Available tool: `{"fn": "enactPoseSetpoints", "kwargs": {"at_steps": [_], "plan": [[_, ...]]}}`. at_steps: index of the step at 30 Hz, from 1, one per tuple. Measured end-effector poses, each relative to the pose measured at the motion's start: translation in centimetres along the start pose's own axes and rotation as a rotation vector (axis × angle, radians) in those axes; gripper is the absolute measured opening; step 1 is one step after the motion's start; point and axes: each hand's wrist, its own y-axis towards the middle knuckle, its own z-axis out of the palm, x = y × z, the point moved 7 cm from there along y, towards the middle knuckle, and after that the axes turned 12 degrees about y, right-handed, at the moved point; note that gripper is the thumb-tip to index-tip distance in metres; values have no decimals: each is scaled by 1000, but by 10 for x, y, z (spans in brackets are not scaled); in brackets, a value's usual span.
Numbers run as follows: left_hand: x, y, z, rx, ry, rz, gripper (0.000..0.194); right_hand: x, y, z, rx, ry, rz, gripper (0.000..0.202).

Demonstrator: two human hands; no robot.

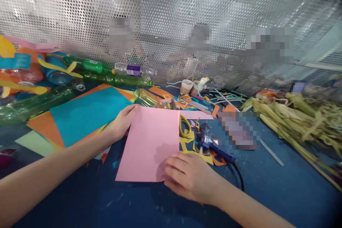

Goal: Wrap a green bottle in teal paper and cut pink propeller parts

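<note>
A pink sheet of paper [149, 142] is in front of me, tilted a little, between my two hands. My left hand [125, 121] pinches its upper left corner, with part of the thumb and fingers hidden behind the sheet. At the lower right edge, my right hand [187, 176] grips the paper, fingers over its face and the thumb by the bottom edge. A yellow scissor handle [185, 126] shows just past the sheet's right edge. Close by lies a blue glue gun [216, 148] with a black cord, among yellow and orange paper scraps [187, 142].
Blue and orange paper sheets [88, 114] lie left. Green plastic bottles [40, 103] and a clear bottle with a purple label [135, 70] stand behind them. Dried corn husks [294, 117] cover the right side. A perforated metal panel [160, 14] closes off the back of the blue table [107, 199].
</note>
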Motion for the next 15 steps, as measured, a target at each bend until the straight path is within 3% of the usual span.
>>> {"fn": "enactPoseSetpoints", "kwargs": {"at_steps": [9,15], "plan": [[-1,-1,-1,1,21,-12,34,0,1,-1,-36,80,27,19],[3,0,-2,-18,0,-9,34,4,1,-6,-109,41,-49,17]]}}
